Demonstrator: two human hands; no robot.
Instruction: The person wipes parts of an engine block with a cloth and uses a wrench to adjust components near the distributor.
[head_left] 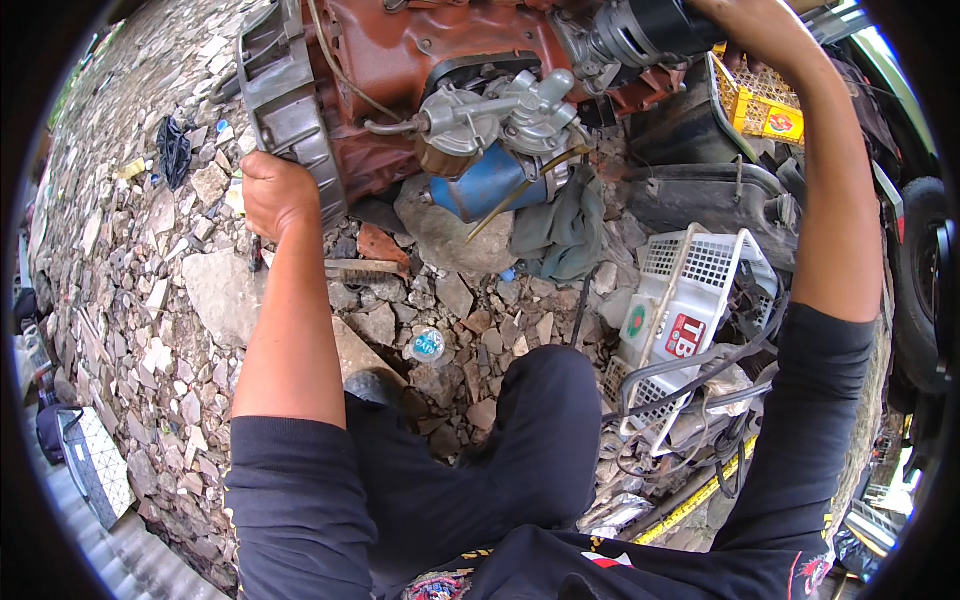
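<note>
A red-brown engine block (390, 60) fills the top middle, with a grey metal housing (285, 95) at its left end. My left hand (282, 195) is closed in a fist against the housing's lower rim. A short dark piece shows just below that fist; its kind is unclear. At the upper right, my right hand (755, 25) curls round the end of a black cylindrical part (668, 25) joined to a silver fitting; the frame's top edge cuts it off. A silver filter head (490, 115) and a blue filter canister (490, 185) sit between my hands.
Broken stones cover the ground. Below the engine lie a brush (365, 270), a dark green cloth (565, 225) and a clear plastic cup (427, 346). At right are a white plastic basket (660, 310) with black hoses, a yellow crate (765, 105) and a tyre (922, 280).
</note>
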